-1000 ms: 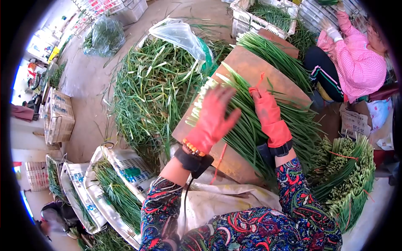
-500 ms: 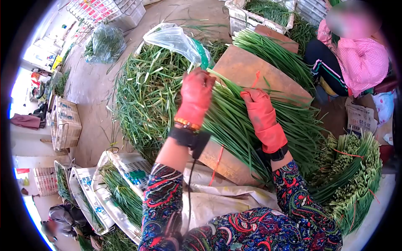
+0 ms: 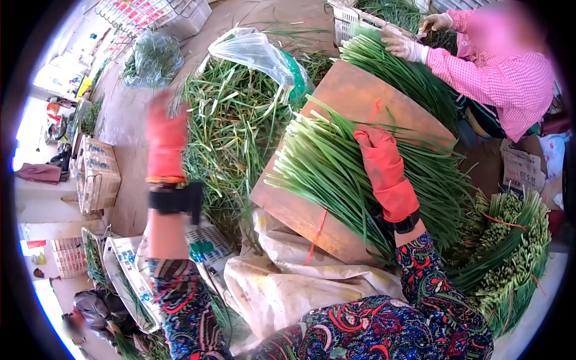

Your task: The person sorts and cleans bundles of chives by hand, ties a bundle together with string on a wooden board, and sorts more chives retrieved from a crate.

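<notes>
A loose bundle of garlic chives (image 3: 324,159) lies across a rust-brown board (image 3: 282,186), pale stem ends to the left and green leaves to the right. My right hand (image 3: 384,171), in a red rubber glove, presses on the bundle with its fingers curled together on the leaves. Far to the left, my left hand (image 3: 166,129), in a matching glove, is raised and smeared by motion, so its fingers cannot be made out. Two red ties, an upper tie (image 3: 375,111) and a lower tie (image 3: 316,237), show at the board's edges.
A heap of loose leaves and trimmings (image 3: 231,120) with a plastic bag (image 3: 255,51) borders the board. Tied chive bundles (image 3: 510,258) stand at right. A co-worker (image 3: 504,78) in white gloves handles other chives (image 3: 396,72). Crates (image 3: 99,171) line the left.
My left hand has swung left from the stem ends, out past the trimmings. My right hand stays on the chives. The co-worker's arms now reach over the far bundle.
</notes>
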Tool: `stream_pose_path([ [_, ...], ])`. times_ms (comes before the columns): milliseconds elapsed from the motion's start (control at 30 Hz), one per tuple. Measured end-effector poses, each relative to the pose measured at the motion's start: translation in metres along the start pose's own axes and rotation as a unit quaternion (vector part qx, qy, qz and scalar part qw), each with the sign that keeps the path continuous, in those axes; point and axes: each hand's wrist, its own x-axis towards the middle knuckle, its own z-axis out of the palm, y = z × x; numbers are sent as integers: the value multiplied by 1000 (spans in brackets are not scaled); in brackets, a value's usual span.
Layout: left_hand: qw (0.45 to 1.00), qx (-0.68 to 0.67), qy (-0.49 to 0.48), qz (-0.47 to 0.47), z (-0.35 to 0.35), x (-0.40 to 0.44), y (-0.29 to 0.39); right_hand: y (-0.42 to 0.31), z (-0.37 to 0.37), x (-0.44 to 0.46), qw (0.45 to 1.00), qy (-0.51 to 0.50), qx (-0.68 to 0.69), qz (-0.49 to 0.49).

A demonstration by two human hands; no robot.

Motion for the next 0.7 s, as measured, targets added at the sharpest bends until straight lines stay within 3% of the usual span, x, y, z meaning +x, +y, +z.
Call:
stream_pose_path([
  [33, 991, -85, -17, 97, 12, -13, 54, 1, 0, -2, 1000, 4, 8, 5],
  [67, 986, -96, -68, 121, 21, -24, 104, 4, 1, -4, 999, 1, 39, 23],
  [100, 979, -53, -182, 80, 17, -31, 154, 9, 3, -5, 997, 0, 72, 38],
  [133, 967, -14, -225, 117, 33, -40, 178, 14, 6, -5, 993, 0, 104, 54],
  [233, 939, 108, -312, 100, 62, -52, 229, 14, 4, -3, 995, -13, 88, 42],
  [300, 927, 119, -345, 90, 76, -54, 237, 13, 3, -3, 999, -21, 24, -1],
  [433, 922, 125, -361, 68, 96, -57, 237, 11, 2, -3, 996, -28, 78, 26],
  [567, 933, 36, -355, 38, 94, -45, 221, 11, 1, -4, 997, -11, 75, 27],
  [700, 956, -142, -258, -1, 75, -19, 175, 7, 1, -2, 992, -16, 114, 41],
])
